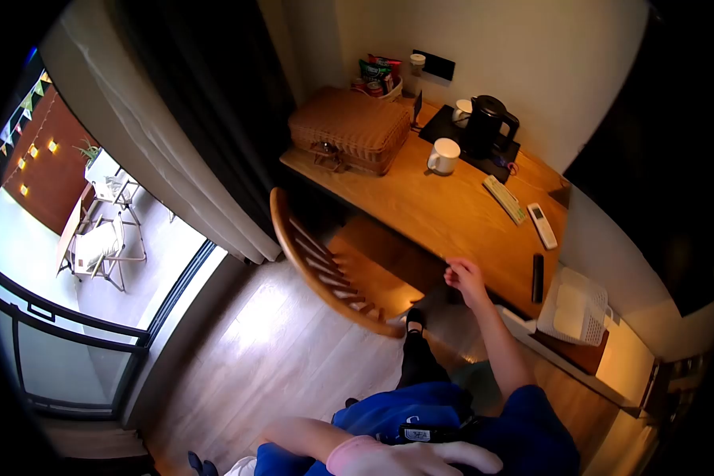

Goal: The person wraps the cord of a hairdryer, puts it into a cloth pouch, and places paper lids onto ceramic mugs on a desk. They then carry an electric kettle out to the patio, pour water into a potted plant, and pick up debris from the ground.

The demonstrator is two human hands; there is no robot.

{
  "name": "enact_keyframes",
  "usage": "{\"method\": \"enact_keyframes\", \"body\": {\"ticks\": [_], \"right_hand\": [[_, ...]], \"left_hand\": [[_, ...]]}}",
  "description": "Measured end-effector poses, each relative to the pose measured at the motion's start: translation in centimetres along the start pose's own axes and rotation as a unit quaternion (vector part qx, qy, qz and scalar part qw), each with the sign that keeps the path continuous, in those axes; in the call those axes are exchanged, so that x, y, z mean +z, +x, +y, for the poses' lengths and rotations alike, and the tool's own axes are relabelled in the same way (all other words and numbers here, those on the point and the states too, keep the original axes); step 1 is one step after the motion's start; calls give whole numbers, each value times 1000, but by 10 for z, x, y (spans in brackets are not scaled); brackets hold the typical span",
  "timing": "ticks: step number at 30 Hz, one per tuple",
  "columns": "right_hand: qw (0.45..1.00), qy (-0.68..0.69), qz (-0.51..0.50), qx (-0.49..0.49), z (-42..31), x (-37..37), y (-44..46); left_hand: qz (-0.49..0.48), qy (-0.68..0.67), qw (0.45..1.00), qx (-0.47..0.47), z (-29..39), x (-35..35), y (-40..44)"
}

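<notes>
My right hand (466,281) is raised near the front edge of the wooden desk (420,218), its fingers curled in with nothing visible in them. Low in the view, my left hand (408,460) lies across the front of my blue top; it appears to wear a pale glove with a pink cuff. Its fingers look stretched out, though the lower edge cuts off part of the hand. Closest to my right hand on the desk is a dark slim bar-shaped object (538,278). Beyond it lie a white remote control (542,226) and a pale flat strip-like object (504,199).
A wooden chair (317,270) stands against the desk. On top are a wicker case (353,131), a white mug (443,156) and a black kettle (488,127) on a dark tray. A white basket (573,308) sits at right. Balcony chairs (103,250) show outside.
</notes>
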State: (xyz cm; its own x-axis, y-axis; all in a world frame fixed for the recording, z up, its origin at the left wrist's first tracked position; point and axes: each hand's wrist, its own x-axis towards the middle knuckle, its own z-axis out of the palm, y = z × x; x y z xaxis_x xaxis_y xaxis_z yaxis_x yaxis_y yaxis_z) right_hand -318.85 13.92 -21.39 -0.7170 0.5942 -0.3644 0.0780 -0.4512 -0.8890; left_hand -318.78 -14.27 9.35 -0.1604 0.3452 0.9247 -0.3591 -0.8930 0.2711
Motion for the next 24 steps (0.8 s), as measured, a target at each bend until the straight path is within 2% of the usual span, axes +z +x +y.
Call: {"method": "enact_keyframes", "body": {"ticks": [2,3,4,5,6,7,9,10,11,12,13,15,16,18,19,20,21,22,24], "right_hand": [[998,56,-25,19,-10,18,83],[996,77,-34,18,-14,26,118],[996,71,-47,25,-25,40,147],[997,48,-64,20,-34,59,172],[996,26,-81,16,-40,77,193],[995,23,-93,28,-47,95,207],[982,8,-185,38,-51,117,210],[977,-21,-209,45,-47,125,208],[974,-23,-216,62,-31,124,207],[968,-54,-236,73,-13,122,206],[960,-86,-255,80,-1,119,200],[969,-78,-216,86,15,110,175],[968,-81,-214,101,15,104,162],[965,-91,-214,122,26,91,144],[962,-112,-211,133,37,80,139],[959,-132,-209,141,46,72,133],[954,-178,-196,142,50,66,123],[952,-192,-197,134,55,59,115],[950,-220,-190,117,66,49,100]], "left_hand": [[42,59,996,47,-30,-47,25],[25,100,993,-62,-24,-71,26],[-32,187,958,-216,-4,-114,24],[74,387,900,-186,-8,-125,-1],[191,589,758,-205,-12,-136,-25],[298,684,616,-254,-16,-147,-50],[429,737,378,-361,-10,-182,-115],[538,651,391,-365,-11,-194,-174],[620,543,435,-362,-18,-196,-190],[699,431,454,-346,-24,-197,-205],[801,298,423,-303,-38,-201,-205],[801,331,391,-311,-33,-215,-195],[806,331,403,-279,-31,-220,-190],[812,253,413,-327,-10,-236,-215],[803,238,446,-316,1,-249,-220],[786,271,453,-322,13,-259,-198],[799,276,401,-353,31,-279,-203],[758,337,440,-343,45,-291,-190],[720,341,488,-356,74,-315,-200]]}}
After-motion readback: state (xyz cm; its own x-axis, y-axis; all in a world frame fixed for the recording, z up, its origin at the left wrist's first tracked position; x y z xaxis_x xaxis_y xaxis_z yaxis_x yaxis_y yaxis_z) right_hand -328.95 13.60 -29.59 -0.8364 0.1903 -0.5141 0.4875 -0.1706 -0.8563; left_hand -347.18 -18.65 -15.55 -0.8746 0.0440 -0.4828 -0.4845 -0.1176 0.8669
